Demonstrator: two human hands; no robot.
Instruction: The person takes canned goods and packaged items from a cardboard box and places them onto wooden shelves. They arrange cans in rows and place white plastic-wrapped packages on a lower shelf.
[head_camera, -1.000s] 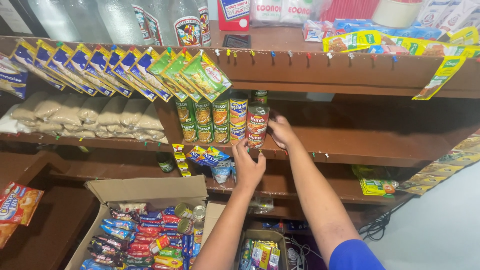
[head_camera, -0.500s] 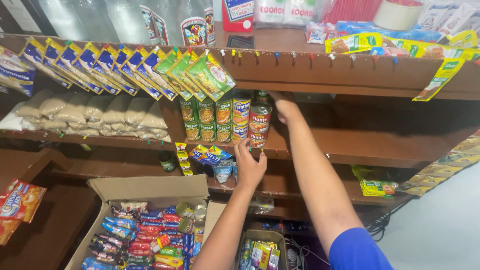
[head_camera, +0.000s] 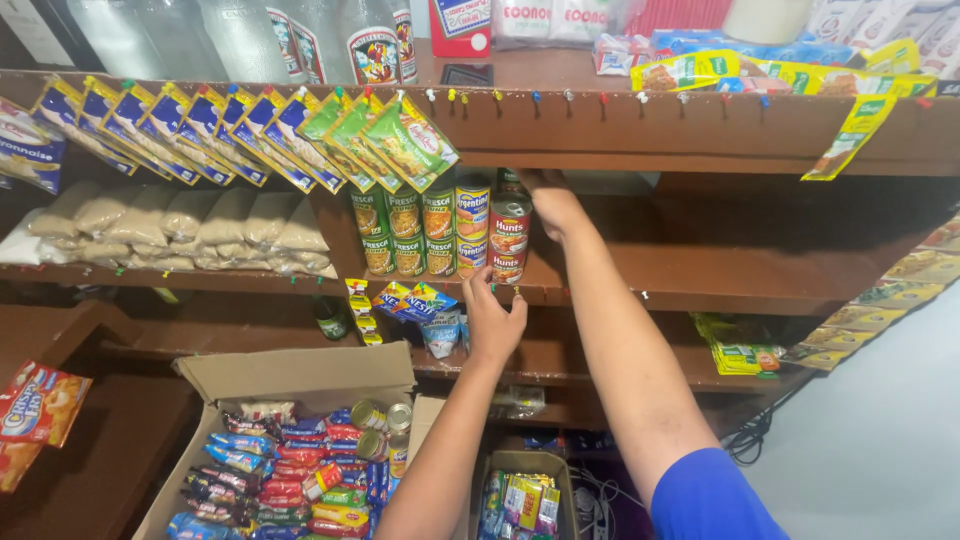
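The red-labelled cans (head_camera: 509, 238) stand stacked two high at the right end of a row of cans on the middle wooden shelf (head_camera: 700, 270). The right hand (head_camera: 553, 203) reaches up beside the top can, against its far right side; whether its fingers close on the can cannot be told. The left hand (head_camera: 493, 318) is raised just below the shelf edge under the stack, fingers spread and holding nothing.

Left of the stack, green-labelled cans (head_camera: 390, 232) and a blue and yellow can (head_camera: 471, 208) stand in the same row, also two high. Further left on the shelf lie clear bags of pale grain (head_camera: 190, 222). Blue and green sachets (head_camera: 250, 135) hang from pins along the upper shelf's front edge, partly covering the cans. Bottles (head_camera: 370, 40) stand on top. Small sachets (head_camera: 415, 300) hang below the middle shelf.

Near, lower left, an open cardboard box (head_camera: 290, 372) holds packed snack wrappers (head_camera: 290, 475) and a few cans (head_camera: 385, 425). A smaller box (head_camera: 525, 465) right of it holds packets. Green packets (head_camera: 740, 352) lie on the lower shelf at right.
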